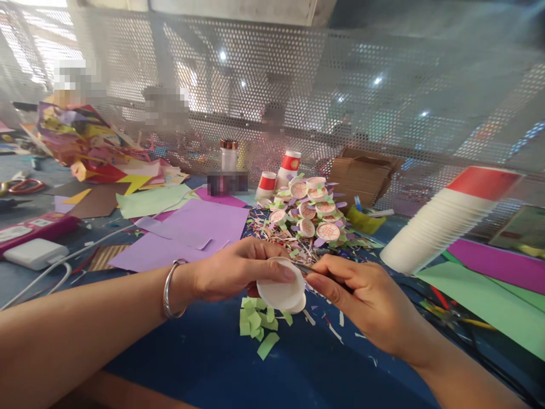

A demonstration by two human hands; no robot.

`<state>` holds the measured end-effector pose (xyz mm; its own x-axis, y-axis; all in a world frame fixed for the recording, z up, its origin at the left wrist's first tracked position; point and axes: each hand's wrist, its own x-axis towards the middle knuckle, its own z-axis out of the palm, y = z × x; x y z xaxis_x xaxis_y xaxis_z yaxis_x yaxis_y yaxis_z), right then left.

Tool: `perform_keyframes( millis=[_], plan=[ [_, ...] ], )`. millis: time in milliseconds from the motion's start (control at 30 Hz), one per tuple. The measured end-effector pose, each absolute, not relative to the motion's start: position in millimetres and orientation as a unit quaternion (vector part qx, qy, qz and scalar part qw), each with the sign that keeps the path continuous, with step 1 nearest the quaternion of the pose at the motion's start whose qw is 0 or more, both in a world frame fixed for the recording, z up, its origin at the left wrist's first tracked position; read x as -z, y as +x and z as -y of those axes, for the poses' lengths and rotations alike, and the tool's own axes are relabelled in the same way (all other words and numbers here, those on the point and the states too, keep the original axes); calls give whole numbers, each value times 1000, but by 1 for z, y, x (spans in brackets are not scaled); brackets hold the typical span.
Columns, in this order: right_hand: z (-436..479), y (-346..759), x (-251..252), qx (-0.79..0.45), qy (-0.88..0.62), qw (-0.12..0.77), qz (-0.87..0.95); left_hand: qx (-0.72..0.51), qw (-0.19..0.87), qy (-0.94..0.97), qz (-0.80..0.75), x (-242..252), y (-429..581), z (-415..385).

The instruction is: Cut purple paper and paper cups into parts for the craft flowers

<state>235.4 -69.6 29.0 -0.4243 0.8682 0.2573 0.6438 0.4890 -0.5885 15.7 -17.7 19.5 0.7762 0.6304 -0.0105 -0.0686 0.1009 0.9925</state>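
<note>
My left hand [232, 270] is closed around a small white paper cup [281, 292], bottom facing me, held just above the blue table [204, 358]. A metal bangle [170, 287] sits on that wrist. My right hand [361, 298] is closed on a thin dark tool [310, 270] whose tip touches the cup's edge. Several green paper strips [258, 324] hang or lie under the cup. Behind the hands stands a pile of finished cup pieces [310, 210] with printed round bottoms and green and purple paper petals.
A tall stack of white and red paper cups [443, 218] lies tilted at the right. Purple paper sheets [191, 230] and green paper sheets [489, 295] flank the work spot. Two red-and-white cups [279, 173], a jar [229, 154], folded cardboard [361, 173] and a perforated metal screen [298, 85] stand behind.
</note>
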Motion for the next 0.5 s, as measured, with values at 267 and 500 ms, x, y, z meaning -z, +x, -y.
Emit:
perform_keyframes(
  millis=[267,500],
  plan=[
    [67,235,-30,-220,-484,310,788,-251,701,626,-232,-18,15,17],
    [64,233,-29,-240,-491,308,779,-249,727,586,-256,-13,17,16]
  ],
)
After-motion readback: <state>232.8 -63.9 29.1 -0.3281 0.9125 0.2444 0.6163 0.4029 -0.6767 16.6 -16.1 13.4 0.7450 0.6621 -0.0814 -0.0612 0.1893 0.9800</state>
